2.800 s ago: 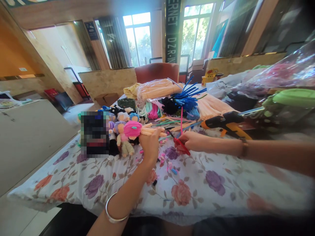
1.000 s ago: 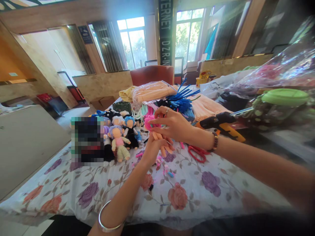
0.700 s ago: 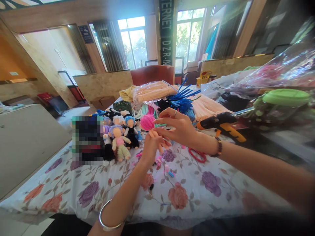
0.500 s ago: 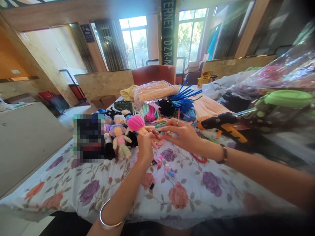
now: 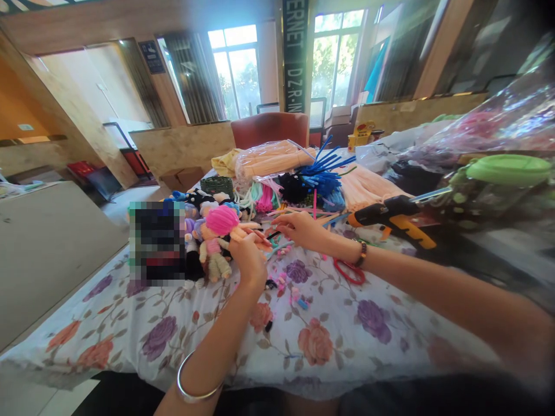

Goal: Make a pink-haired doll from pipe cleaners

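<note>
A small doll of fuzzy pipe cleaners, with bright pink hair and peach limbs, is in my left hand. The fingers are closed around its body and hide part of it. My right hand is just right of the doll, over loose pipe cleaners, its fingers bent and apart. A short black strip lies by its fingertips; whether they touch it is unclear. Left of my left hand sits a finished-looking doll in a pink top and cream trousers, among several other dolls.
A black and orange glue gun lies on the right, near a green-lidded jar. Red-handled scissors and small scraps rest on the floral tablecloth. Behind are blue pipe cleaners and a peach bundle in plastic.
My left hand has moved the pink-haired doll left, in front of the cream-trousered doll. My right hand has also moved left, uncovering more of the red handles.
</note>
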Available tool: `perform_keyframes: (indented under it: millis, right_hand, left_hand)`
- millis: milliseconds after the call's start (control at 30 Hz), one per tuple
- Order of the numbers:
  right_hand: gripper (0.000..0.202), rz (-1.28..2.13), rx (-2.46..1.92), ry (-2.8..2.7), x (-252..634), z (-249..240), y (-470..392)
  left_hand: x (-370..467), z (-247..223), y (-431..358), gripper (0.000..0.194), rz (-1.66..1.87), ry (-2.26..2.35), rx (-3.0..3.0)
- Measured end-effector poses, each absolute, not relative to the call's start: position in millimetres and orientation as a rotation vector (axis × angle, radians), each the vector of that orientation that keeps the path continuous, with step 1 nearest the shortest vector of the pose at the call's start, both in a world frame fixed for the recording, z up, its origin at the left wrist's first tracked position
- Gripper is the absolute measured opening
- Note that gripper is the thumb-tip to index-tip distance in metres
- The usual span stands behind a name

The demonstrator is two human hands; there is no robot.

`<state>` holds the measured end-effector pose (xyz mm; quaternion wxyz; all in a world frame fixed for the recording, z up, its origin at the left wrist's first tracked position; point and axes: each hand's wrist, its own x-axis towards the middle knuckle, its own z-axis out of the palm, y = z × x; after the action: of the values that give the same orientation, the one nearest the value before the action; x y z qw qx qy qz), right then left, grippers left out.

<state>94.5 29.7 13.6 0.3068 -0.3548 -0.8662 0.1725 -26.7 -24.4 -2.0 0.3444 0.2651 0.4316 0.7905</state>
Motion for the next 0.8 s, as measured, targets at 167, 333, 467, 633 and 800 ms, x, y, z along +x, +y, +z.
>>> perform_keyframes:
  millis: [167, 333, 467, 633, 800]
  right_hand:
    - [0.025, 0.540, -0.946, -2.173, 93, 29, 24]
    - [0.023, 0.367, -0.704, -2.131, 90, 45, 12]
    - [0.017, 0.292, -0.517, -2.060, 86, 42, 8]
    - [0.022, 0.323, -0.421, -1.979, 85, 32, 10]
    - [0.012, 0.271, -0.485, -1.826, 84, 27, 12]
  left_hand:
    - [-24, -3, -27, 0.014, 1.969, 1.124, 0.774]
    - [-16, 0, -34, 0.016, 1.785, 1.046, 0.958]
    - [-14, 2, -36, 0.014, 1.725, 1.056, 0.984]
    - [-14, 2, -36, 0.010, 1.652, 1.053, 1.028]
    - [-11, 0, -37, 0.009, 1.607, 0.894, 1.034]
